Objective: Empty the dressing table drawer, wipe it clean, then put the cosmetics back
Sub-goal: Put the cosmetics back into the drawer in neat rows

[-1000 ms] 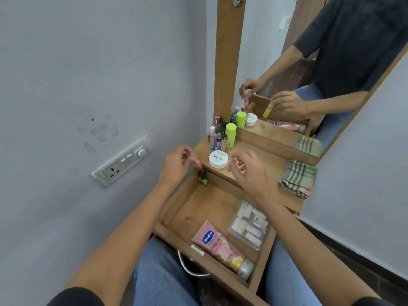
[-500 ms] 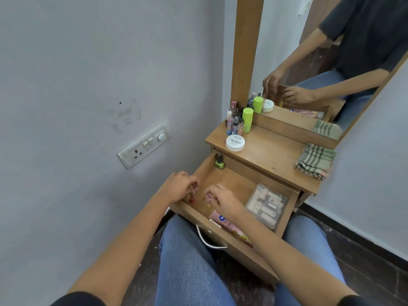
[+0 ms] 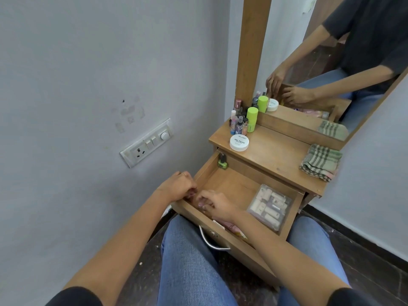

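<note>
Wooden drawer (image 3: 231,184) stands open, holding a clear box (image 3: 270,206), a pink tube (image 3: 230,227) and a green polish bottle (image 3: 222,162) in its far left corner. The left hand (image 3: 178,186) and right hand (image 3: 217,203) curl into the near left corner; what they grip cannot be told. With the cloth (image 3: 321,162) folded aside, refilling appears under way; small bottles (image 3: 237,121) and a white jar (image 3: 239,142) wait on top.

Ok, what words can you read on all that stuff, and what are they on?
"NAIL POLISH": on the white jar lid. The brand above it looks like "ZUDIO"; the line below is too small to read.
"Glu": the start of a word on the pink tube in the drawer; the rest is hidden.
Too small or blurred to read: labels in the clear box, print on the green stick, labels on the small bottles.
</note>
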The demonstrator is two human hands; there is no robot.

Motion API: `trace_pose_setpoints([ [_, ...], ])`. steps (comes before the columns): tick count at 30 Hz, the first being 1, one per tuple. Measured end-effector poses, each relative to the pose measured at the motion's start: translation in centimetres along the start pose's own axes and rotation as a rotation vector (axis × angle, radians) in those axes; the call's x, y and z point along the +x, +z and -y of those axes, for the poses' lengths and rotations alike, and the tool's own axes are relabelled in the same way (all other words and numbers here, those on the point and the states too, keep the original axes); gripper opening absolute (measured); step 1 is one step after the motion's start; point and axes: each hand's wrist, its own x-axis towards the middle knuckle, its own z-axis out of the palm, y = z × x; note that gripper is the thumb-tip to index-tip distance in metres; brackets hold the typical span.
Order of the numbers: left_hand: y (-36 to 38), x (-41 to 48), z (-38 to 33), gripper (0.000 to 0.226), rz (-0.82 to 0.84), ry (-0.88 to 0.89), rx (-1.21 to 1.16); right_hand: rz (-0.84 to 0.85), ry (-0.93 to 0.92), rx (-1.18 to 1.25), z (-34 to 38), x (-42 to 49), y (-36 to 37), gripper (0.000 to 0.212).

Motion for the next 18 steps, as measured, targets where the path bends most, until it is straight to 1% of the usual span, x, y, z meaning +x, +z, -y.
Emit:
trace_pose_setpoints([
  [3,-0.2,0.1,0.4,0.030,0.035,0.019,-0.052,0.005,0.104,0.088,-0.3,-0.3,0.2,0.032],
  [6,-0.1,0.2,0.8,0.029,0.021,0.024,-0.091,0.040,0.191,0.079,-0.6,0.0,0.6,0.027],
  [10,0.2,0.0,1.1,0.025,-0.025,0.006,-0.137,0.030,0.303,0.058,-1.2,0.7,1.3,0.023],
  [14,0.5,-0.1,1.5,0.023,-0.013,-0.004,-0.104,0.012,0.328,0.112,-0.4,1.8,1.7,0.019],
  [18,0.6,-0.2,1.5,0.023,-0.028,-0.017,-0.114,-0.014,0.319,0.105,0.2,2.1,1.6,0.025],
])
